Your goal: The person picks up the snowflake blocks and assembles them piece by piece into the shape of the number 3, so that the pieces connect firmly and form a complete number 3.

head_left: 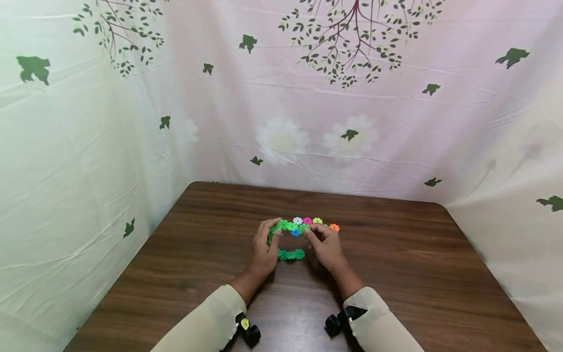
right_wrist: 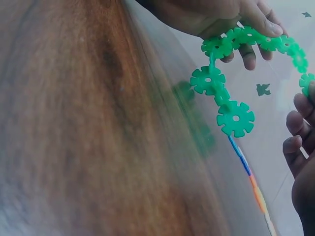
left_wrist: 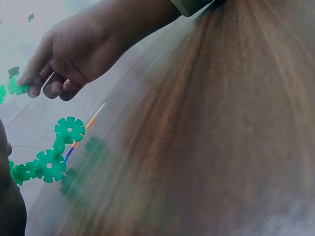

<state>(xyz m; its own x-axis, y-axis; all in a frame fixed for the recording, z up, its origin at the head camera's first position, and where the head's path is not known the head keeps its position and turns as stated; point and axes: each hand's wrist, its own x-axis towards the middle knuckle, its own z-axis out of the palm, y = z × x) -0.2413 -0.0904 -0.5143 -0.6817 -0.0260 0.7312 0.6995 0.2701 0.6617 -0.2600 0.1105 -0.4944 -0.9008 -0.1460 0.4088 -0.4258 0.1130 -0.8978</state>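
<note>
A chain of green flower-shaped interlocking discs [head_left: 291,255] curves round between the two hands in a C shape open towards the right. My left hand [head_left: 265,249] grips its left side, thumb in front and fingers behind, also seen at the top of the right wrist view. At the chain's upper right end, my right hand [head_left: 327,247] pinches a green disc [left_wrist: 18,87] between thumb and index finger. The right hand's other fingers are loosely curled in the left wrist view. The chain's lower end, with a disc [right_wrist: 236,118] standing on edge, is not held.
Behind the hands, several coloured discs lie flat on the brown wooden table [head_left: 211,234]: white [head_left: 297,221], pink [head_left: 307,220], yellow-green [head_left: 317,221], orange [head_left: 335,228] and blue [head_left: 295,233]. A leaf-printed curtain [head_left: 308,112] hangs round the table's back and sides.
</note>
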